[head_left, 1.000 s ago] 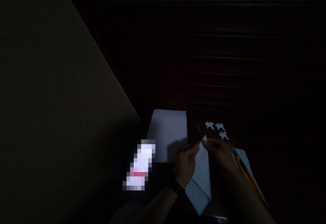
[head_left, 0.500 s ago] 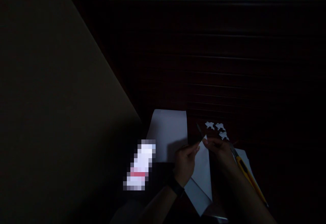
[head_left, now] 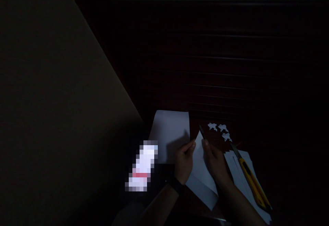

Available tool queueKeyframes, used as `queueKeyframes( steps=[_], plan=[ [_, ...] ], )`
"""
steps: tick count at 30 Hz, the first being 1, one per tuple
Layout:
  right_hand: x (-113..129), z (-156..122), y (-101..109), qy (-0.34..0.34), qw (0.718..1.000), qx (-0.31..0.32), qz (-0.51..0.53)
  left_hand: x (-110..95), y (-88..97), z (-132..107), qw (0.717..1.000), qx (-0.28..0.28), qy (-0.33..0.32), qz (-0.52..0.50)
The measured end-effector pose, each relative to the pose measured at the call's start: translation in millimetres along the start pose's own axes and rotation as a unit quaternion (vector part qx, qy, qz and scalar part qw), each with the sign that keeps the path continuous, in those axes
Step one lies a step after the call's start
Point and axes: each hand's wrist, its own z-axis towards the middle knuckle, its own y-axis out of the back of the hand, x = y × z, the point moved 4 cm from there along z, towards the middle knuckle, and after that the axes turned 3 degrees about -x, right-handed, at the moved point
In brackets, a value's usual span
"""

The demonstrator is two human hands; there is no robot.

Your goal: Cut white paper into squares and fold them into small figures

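Low in the dim frame, a flat white paper sheet [head_left: 169, 130] lies on the dark slatted wooden table [head_left: 257, 82], three small white folded paper shapes [head_left: 222, 128] and a thin dark stick [head_left: 201, 131] to its right, and a yellow utility knife [head_left: 250, 179] rests on another white sheet [head_left: 235, 167] at lower right. The left hand [head_left: 183, 161] and right hand [head_left: 214, 159], fingers curled, each pinch a side edge of the pointed folded white paper [head_left: 199, 161], lower centre, just below the stick.
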Motion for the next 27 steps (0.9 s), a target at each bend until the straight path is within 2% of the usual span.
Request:
queueKeyframes(
  steps=[10, 19, 23, 27],
  plan=[
    [4.3, -3.1, -1.4, 0.035, 0.998, -0.039, -0.025, -13.3, -3.2, -3.5, 0.998, 0.026, -0.05, 0.036],
    [8.7, 1.4, 2.2, 0.021, 0.999, -0.025, -0.001, -15.7, -3.5, -5.0, 0.997, 0.034, -0.05, 0.038],
    [3.5, 12.4, 8.6, -0.034, 0.998, 0.001, 0.059, -12.0, -5.7, -7.3, 0.996, 0.056, -0.046, 0.05],
    [-5.2, 20.2, 13.1, -0.088, 0.984, 0.042, 0.149, -9.8, -7.6, -9.7, 0.994, 0.077, -0.047, 0.067]
  ],
)
